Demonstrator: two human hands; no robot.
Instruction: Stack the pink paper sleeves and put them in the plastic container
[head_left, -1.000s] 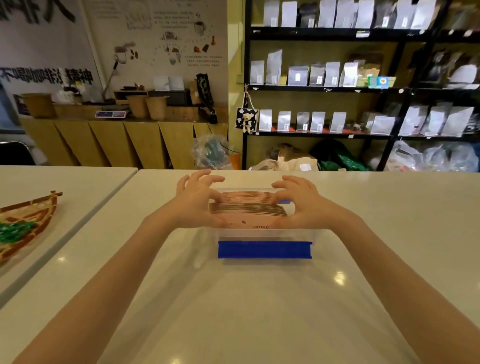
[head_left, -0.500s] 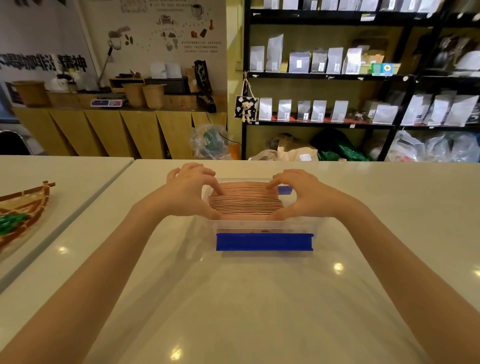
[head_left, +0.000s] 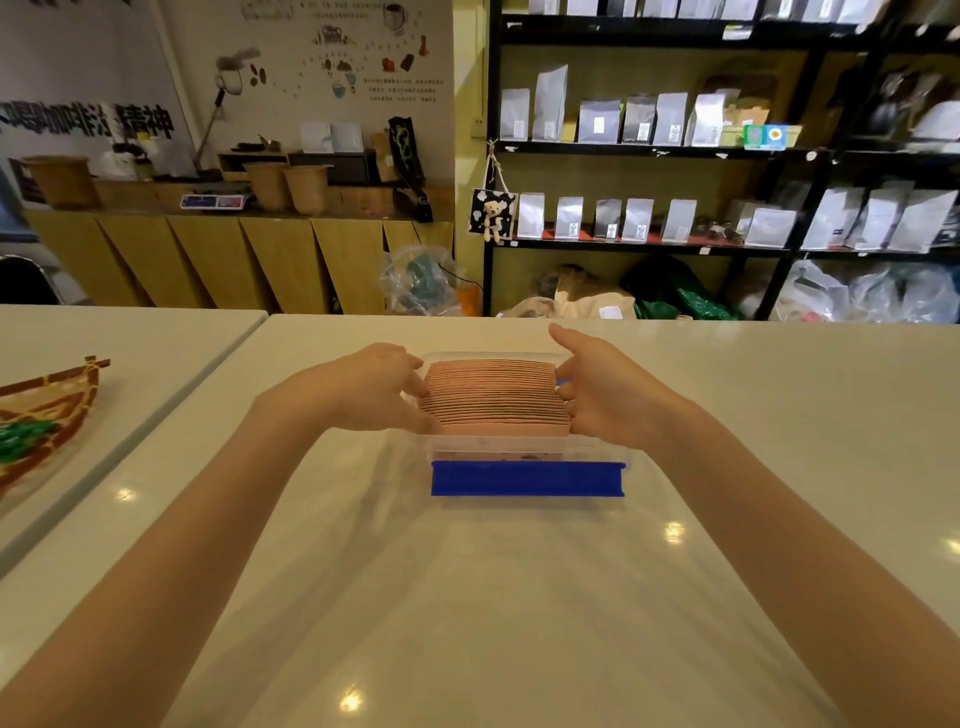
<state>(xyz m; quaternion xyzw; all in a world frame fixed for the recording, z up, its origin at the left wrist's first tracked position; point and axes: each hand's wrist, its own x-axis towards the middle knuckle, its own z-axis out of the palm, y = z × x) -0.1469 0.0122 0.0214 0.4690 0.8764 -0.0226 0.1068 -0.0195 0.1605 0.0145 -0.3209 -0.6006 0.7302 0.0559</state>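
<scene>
A thick stack of pink paper sleeves (head_left: 493, 397) sits inside a clear plastic container (head_left: 524, 447) with a blue clasp (head_left: 527, 478) on its near side. The container stands on the white table in the middle of the view. My left hand (head_left: 363, 389) presses the stack's left end and my right hand (head_left: 602, 395) presses its right end, so both hands hold the stack between them. The container's far wall and the stack's lower sleeves are hidden behind the front wall and my fingers.
A woven boat-shaped basket (head_left: 47, 415) with green contents lies on a second table at the left. Beyond the table's far edge (head_left: 727, 321) stand black shelves (head_left: 675, 150) of pouches and a wooden counter (head_left: 234, 249).
The stack has sunk lower into the container and tipped flatter. My fingers have shifted from over the top of the stack to its two ends.
</scene>
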